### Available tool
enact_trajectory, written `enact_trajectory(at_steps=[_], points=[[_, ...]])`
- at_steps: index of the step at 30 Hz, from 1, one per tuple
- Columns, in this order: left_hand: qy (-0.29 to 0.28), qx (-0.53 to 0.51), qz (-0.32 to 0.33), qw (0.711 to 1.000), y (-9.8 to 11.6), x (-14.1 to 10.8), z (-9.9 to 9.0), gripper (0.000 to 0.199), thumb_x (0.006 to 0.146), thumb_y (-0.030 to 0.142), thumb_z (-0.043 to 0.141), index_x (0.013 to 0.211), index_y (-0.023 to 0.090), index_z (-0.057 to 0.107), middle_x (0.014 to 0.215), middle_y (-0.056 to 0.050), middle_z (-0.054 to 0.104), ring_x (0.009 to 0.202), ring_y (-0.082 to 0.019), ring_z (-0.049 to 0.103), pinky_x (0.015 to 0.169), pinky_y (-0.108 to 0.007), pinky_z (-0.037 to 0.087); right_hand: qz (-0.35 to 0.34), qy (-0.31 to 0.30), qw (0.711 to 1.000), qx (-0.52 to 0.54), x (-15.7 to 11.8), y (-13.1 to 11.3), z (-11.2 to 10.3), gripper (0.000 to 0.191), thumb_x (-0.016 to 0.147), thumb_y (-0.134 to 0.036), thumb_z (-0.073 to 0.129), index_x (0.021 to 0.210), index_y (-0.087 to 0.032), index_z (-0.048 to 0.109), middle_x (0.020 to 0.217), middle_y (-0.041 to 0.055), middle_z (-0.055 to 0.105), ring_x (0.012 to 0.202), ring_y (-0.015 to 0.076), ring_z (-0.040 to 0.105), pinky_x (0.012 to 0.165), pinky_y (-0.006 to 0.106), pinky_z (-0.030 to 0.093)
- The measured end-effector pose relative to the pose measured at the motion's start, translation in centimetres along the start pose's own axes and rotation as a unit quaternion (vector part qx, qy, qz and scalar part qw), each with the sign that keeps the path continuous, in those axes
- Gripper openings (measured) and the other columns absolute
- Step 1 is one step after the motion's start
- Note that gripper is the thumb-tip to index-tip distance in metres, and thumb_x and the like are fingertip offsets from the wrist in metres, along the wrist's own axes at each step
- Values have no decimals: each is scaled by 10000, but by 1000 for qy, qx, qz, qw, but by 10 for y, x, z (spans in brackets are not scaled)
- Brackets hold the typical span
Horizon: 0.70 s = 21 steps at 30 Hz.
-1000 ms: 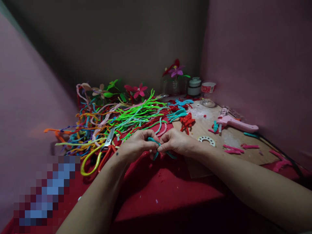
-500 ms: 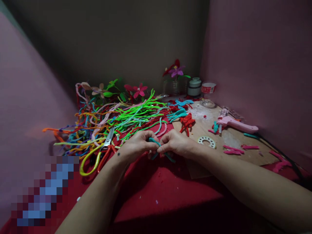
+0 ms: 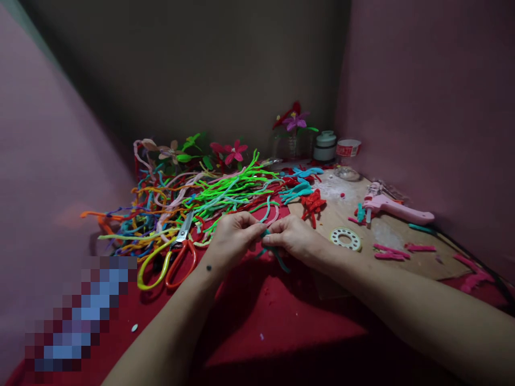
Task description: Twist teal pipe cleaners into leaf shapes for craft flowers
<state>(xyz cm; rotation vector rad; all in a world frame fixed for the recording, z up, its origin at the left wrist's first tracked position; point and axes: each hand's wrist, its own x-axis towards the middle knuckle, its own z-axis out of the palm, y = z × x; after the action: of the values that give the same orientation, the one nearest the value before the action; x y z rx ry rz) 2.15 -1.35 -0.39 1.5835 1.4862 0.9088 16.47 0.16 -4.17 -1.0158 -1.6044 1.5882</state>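
Note:
Over the red cloth (image 3: 257,321), my left hand (image 3: 237,236) and my right hand (image 3: 296,239) meet fingertip to fingertip. Both pinch a teal pipe cleaner (image 3: 282,261); its loose ends hang below the fingers, and the part between the fingertips is mostly hidden. Left of my left hand lie scissors (image 3: 183,236) with one yellow and one red handle. Just beyond my hands spreads a heap of green pipe cleaners (image 3: 229,187). A bundle of red pipe cleaner pieces (image 3: 313,205) and a white ring with holes (image 3: 345,239) lie near my right hand.
A pink glue gun (image 3: 396,208) rests on a brown board (image 3: 426,262) at right, among pink pieces (image 3: 392,252). Teal pieces (image 3: 298,190) lie behind. Along the back stand pipe cleaner flowers (image 3: 235,152), a lidded jar (image 3: 324,147) and a red-and-white cup (image 3: 348,149).
My fingers have shifted on the teal pipe cleaner, and the loop that showed above them is now mostly covered. The whole view has moved slightly, uncovering more of the scissors' red handle.

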Motion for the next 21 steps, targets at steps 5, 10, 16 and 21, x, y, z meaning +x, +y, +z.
enact_trajectory(at_steps=[5,10,16,21], points=[[29,8,23,999,-6,1,3,190,655,306,607,567,143,564,448,38,512,381,-57,397,384,-180,289,14,-7,1000,24,1,2,1,170,651,-203,571,502,-127,541,390,-31,480,319,44,330,337,189,245],[53,22,43,997,-5,0,4,183,628,291,634,549,139,570,462,31,525,409,-61,414,404,-183,301,22,-18,1000,3,-1,2,0,191,676,-204,557,501,-129,545,349,-47,424,302,48,307,325,190,233],[-6,-240,-48,970,-6,7,-12,187,653,307,653,674,136,579,491,45,501,362,-28,374,346,-151,237,24,-14,998,52,-3,-6,-4,190,675,-227,582,524,-119,545,424,-19,514,327,40,344,351,189,255],[-87,-325,-61,940,-12,10,-14,262,653,267,686,866,128,625,490,54,458,401,-26,407,405,-147,317,36,-42,993,104,-1,-4,-6,178,663,-259,603,578,-109,561,443,-15,526,323,40,338,354,197,230]])
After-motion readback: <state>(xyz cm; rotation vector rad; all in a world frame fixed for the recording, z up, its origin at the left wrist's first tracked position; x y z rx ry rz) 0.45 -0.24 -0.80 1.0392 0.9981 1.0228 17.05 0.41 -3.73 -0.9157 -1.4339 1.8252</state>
